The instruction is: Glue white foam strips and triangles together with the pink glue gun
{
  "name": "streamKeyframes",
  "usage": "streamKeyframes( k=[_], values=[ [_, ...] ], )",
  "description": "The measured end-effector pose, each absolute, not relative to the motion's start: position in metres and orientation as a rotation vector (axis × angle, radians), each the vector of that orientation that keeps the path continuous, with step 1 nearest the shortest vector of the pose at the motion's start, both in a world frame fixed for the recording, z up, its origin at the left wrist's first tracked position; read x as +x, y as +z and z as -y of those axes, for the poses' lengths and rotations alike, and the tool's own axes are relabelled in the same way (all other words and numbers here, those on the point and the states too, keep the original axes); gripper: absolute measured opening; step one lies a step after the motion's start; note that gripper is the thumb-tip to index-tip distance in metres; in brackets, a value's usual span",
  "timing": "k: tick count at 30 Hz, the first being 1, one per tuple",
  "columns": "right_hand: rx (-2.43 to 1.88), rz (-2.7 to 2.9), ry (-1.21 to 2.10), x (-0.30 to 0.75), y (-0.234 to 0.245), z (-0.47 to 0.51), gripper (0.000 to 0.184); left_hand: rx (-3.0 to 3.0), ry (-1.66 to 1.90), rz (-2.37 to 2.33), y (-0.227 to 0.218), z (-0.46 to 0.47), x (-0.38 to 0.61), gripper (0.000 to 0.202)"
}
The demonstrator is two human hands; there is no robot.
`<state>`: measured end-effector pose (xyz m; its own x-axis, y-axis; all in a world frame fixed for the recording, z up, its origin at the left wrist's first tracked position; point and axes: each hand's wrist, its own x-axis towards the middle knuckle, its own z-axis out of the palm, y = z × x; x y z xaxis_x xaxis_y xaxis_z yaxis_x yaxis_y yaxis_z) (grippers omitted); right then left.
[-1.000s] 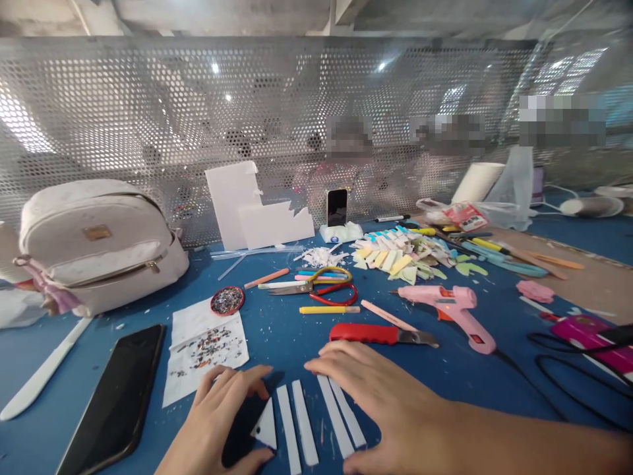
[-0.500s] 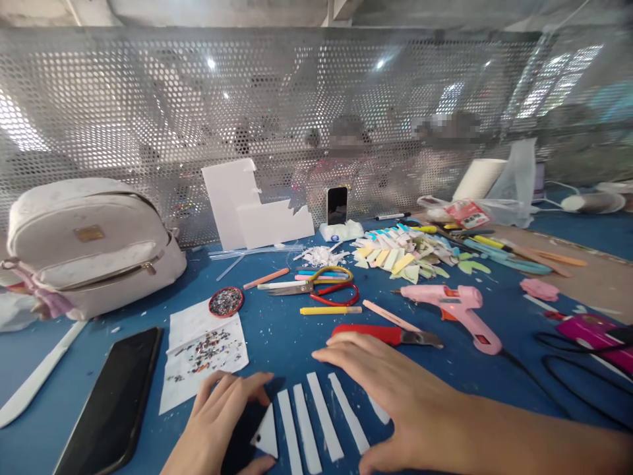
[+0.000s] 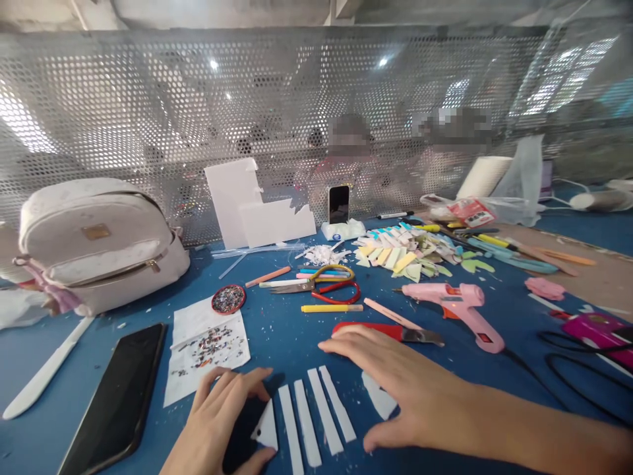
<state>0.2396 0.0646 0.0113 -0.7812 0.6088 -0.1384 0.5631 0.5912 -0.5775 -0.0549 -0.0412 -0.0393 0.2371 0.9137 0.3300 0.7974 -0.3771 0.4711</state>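
Observation:
My left hand [image 3: 217, 425] curls around a dark object with a white triangular piece [image 3: 266, 429] at its right edge, low on the blue table [image 3: 281, 336]. Several white foam strips [image 3: 316, 412] lie side by side just to its right. My right hand [image 3: 395, 382] is spread flat over the table, fingers apart, right of the strips; a white scrap [image 3: 378, 399] shows under its palm. A red utility knife [image 3: 390, 332] lies just beyond its fingertips.
A black phone [image 3: 119, 399] and paper with glitter [image 3: 208, 343] lie at left, a white backpack [image 3: 99, 241] behind. Scissors [image 3: 321, 284], markers, a pink glue gun [image 3: 457, 307], coloured paper scraps [image 3: 400, 254] and black cables [image 3: 573, 369] crowd the middle and right. A perforated metal screen [image 3: 148, 119] closes the back.
My right hand has slid to the right off the strips, uncovering them and the white scrap. The left hand has stayed put.

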Motion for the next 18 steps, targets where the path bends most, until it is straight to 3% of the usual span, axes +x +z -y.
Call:
streamKeyframes(
  k=[5,10,18],
  values=[
    [-1.175,2.646,0.939,0.278,0.001,-0.061,0.091,2.267,0.823,-1.593,-0.04,0.041,-0.055,0.07],
    [-1.296,2.687,0.868,0.274,-0.002,-0.055,0.066,2.167,0.785,-1.637,-0.036,0.044,-0.053,0.072],
    [-1.132,2.795,0.865,0.246,0.016,-0.066,0.066,2.257,0.781,-1.57,-0.037,0.044,-0.06,0.069]
  ],
)
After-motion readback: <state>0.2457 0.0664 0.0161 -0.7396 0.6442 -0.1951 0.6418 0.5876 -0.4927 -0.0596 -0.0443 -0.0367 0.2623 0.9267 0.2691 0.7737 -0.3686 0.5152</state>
